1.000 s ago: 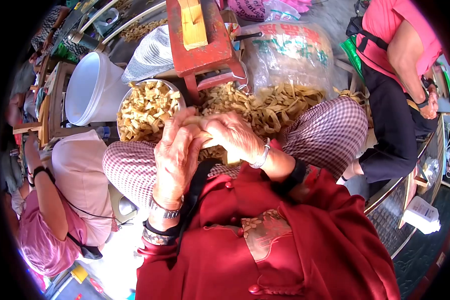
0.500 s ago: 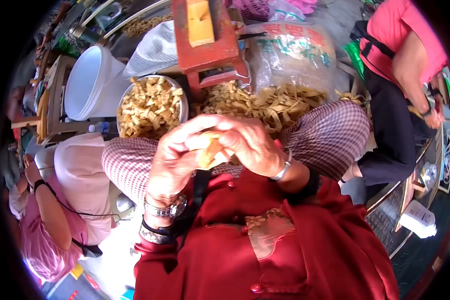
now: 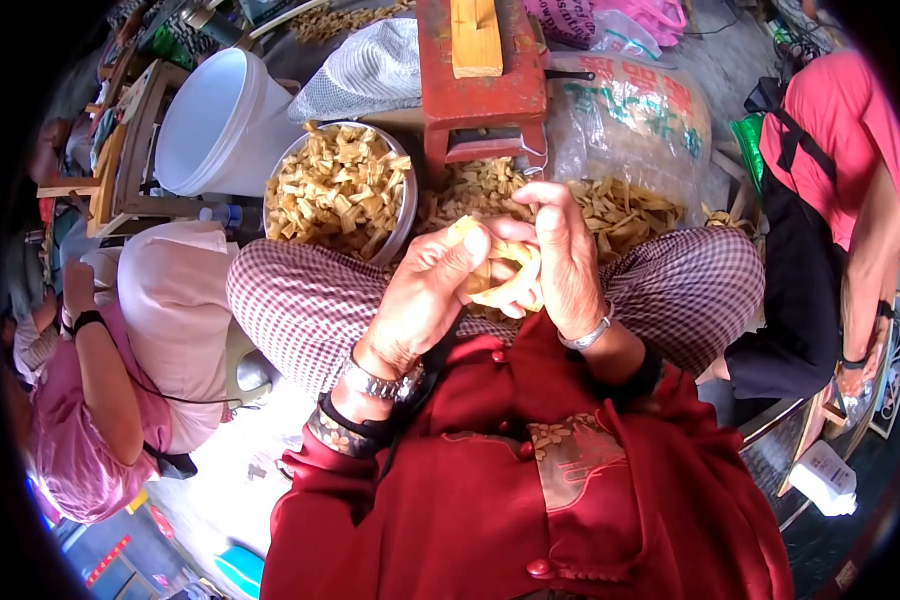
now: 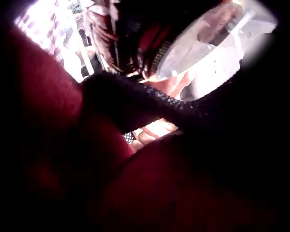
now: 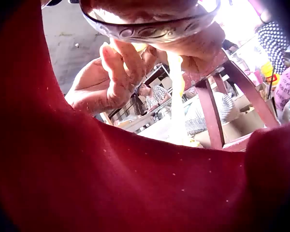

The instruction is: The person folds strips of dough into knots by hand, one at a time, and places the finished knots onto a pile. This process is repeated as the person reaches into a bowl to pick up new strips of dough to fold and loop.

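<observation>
A pale yellow strip (image 3: pixel 523 290) lies bent in a loop between the two hands, above the lap. The left hand (image 3: pixel 422 292) pinches its left side, thumb on top. Around its right side curl some fingers of the right hand (image 3: pixel 570 272), while another finger stands raised. From under the right hand (image 5: pixel 198 46), a length of the strip (image 5: pixel 177 92) hangs down in the right wrist view, with the left hand (image 5: pixel 99 84) facing it. Dark cloth and a red sleeve (image 4: pixel 48 96) hide most of the left wrist view.
A bowl of folded yellow pieces (image 3: pixel 338 190) stands beyond the left knee. Loose strips (image 3: pixel 625 215) lie before a clear plastic sack (image 3: pixel 630 120). Between them is a red stool (image 3: pixel 480 100) with a wooden block. A white bucket (image 3: pixel 210 120) and two seated people flank the lap.
The hands have shifted right in the head view, and the strip, mostly covered one second ago, now shows as an open loop. The right hand has turned with a finger raised.
</observation>
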Action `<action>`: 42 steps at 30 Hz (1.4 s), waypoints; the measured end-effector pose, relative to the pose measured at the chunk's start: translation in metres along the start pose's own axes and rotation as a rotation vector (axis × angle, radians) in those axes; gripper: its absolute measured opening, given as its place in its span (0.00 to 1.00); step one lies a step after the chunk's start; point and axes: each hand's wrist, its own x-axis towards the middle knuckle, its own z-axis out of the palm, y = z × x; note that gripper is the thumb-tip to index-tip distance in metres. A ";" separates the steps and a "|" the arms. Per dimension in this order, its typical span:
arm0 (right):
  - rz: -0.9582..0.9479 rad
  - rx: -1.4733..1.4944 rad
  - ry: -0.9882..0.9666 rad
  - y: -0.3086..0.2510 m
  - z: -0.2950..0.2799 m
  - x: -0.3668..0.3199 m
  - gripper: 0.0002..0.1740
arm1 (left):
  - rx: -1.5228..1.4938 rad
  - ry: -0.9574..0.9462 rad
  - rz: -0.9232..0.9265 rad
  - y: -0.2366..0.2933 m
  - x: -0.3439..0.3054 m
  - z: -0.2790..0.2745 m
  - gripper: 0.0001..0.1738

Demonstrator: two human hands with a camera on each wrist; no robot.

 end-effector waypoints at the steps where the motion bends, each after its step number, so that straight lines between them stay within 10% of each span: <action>1: -0.085 -0.067 0.000 0.001 0.000 0.001 0.21 | -0.070 -0.026 -0.028 0.000 0.003 -0.004 0.26; 12: -0.125 -0.372 -0.091 -0.025 -0.052 0.000 0.16 | -0.513 0.021 0.069 0.017 0.003 -0.024 0.20; 22: -0.064 -0.432 -0.214 -0.015 -0.055 0.005 0.17 | 0.206 0.311 -0.109 0.008 0.013 -0.024 0.17; 29: 0.015 -0.165 -0.481 0.000 -0.031 0.006 0.18 | 0.076 0.278 -0.118 0.027 0.011 -0.019 0.11; 32: 0.386 -0.058 -0.606 -0.030 -0.015 0.019 0.17 | 0.123 0.230 -0.053 0.029 0.011 -0.018 0.09; 36: -0.046 -0.257 -0.488 -0.027 -0.023 0.019 0.17 | -0.074 0.152 0.158 0.033 0.002 -0.022 0.08; 42: -0.081 -0.525 -0.496 -0.057 -0.047 0.050 0.15 | -0.064 0.126 0.220 0.046 0.024 -0.024 0.07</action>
